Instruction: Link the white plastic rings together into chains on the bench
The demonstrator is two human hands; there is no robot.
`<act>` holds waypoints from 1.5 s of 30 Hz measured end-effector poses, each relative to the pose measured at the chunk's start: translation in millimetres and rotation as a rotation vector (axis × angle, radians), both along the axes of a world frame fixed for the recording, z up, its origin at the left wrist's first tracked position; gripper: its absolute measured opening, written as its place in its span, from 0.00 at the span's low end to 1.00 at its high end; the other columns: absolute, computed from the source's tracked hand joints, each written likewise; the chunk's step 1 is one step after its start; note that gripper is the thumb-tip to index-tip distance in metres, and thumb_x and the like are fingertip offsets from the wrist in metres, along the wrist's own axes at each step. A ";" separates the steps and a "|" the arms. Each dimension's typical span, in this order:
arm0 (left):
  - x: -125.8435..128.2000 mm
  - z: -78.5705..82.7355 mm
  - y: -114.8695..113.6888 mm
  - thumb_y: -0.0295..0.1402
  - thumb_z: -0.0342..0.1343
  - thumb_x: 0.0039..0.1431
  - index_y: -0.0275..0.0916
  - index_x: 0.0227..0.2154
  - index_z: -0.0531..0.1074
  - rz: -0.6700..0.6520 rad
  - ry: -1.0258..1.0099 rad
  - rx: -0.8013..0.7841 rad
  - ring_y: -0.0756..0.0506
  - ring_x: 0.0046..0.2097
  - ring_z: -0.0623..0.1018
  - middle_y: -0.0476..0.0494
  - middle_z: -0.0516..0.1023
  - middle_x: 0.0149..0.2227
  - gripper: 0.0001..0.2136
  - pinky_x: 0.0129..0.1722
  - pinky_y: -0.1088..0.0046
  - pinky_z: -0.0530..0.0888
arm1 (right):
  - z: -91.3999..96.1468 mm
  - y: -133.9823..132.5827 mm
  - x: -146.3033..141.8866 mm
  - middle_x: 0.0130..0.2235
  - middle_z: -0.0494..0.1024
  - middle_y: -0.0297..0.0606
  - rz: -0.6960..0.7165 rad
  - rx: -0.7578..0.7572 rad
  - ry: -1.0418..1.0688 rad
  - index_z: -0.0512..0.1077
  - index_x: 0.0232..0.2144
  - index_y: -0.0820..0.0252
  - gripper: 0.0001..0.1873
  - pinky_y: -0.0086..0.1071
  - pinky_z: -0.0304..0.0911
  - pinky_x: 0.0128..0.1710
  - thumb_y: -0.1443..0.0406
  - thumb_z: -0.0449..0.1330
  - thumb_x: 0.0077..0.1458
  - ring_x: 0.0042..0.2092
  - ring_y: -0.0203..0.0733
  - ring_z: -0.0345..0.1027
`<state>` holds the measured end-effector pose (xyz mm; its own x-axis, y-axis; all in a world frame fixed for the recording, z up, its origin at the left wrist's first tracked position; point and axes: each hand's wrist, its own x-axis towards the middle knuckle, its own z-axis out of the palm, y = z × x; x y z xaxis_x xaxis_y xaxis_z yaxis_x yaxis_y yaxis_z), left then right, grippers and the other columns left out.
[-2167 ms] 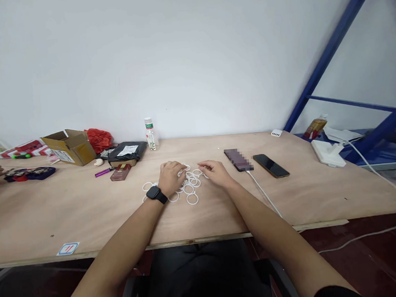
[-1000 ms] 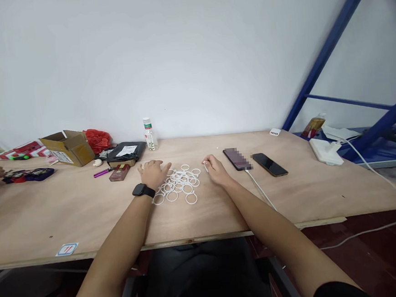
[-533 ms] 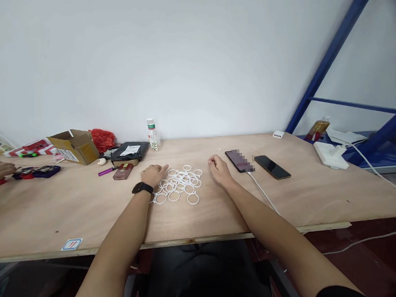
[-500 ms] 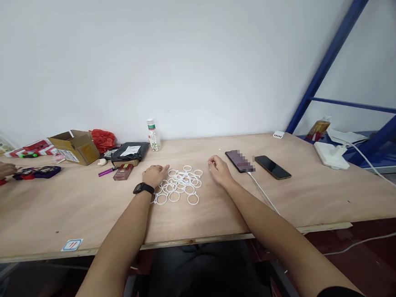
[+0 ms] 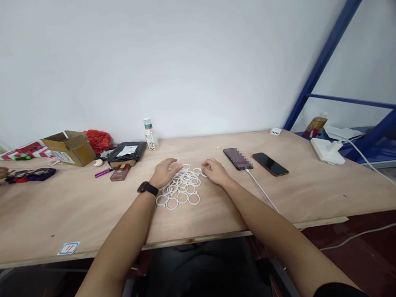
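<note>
1. Across the table (image 5: 96, 211): pile of white rings (image 5: 183, 182), loose and overlapping, no neat stack formed; apparently mid-handling, plenty left to deal with.
2. Up at the pile's left edge: left hand (image 5: 164, 172), fingers spread.
3. Over on the right: right hand (image 5: 216, 172), fingers drawn together.
4. Just at those fingertips: one ring (image 5: 204, 176); pinched or merely touched, impossible to tell.

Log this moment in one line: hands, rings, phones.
white rings: overlapping on table | left hand: open, at rings' left side | right hand: at rings' right edge, grip unclear | phones: right of right hand
</note>
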<state>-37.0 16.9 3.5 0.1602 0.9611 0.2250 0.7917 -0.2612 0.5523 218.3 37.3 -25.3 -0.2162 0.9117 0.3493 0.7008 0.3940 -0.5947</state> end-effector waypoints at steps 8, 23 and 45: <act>-21.7 2.6 -16.1 0.63 0.60 0.34 0.44 0.68 0.38 -0.290 0.526 -0.277 0.28 0.69 0.38 0.31 0.34 0.70 0.61 0.63 0.43 0.43 | 6.1 -7.6 -2.2 0.55 0.71 0.47 0.094 -0.054 -0.091 0.70 0.53 0.60 0.25 0.42 0.55 0.58 0.55 0.60 0.55 0.57 0.50 0.61; 8.4 -19.8 -12.4 0.64 0.50 0.47 0.42 0.67 0.46 -0.271 0.440 -0.145 0.31 0.69 0.46 0.35 0.46 0.69 0.49 0.64 0.46 0.46 | 2.5 -19.8 -13.6 0.68 0.48 0.43 0.365 -0.212 -0.314 0.51 0.66 0.51 0.56 0.53 0.38 0.65 0.38 0.62 0.41 0.69 0.61 0.37; 12.2 -18.0 -25.7 0.63 0.58 0.39 0.44 0.68 0.32 -0.426 0.516 -0.149 0.26 0.68 0.36 0.31 0.31 0.69 0.60 0.62 0.41 0.40 | 1.5 -19.0 -14.1 0.70 0.40 0.42 0.395 -0.229 -0.339 0.41 0.68 0.49 0.67 0.54 0.31 0.65 0.40 0.68 0.33 0.69 0.63 0.26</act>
<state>-24.8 -8.8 -14.5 0.5824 0.8053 -0.1109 0.8081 -0.5587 0.1865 204.3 18.3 -23.9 -0.6216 0.7833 0.0040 0.6929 0.5522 -0.4635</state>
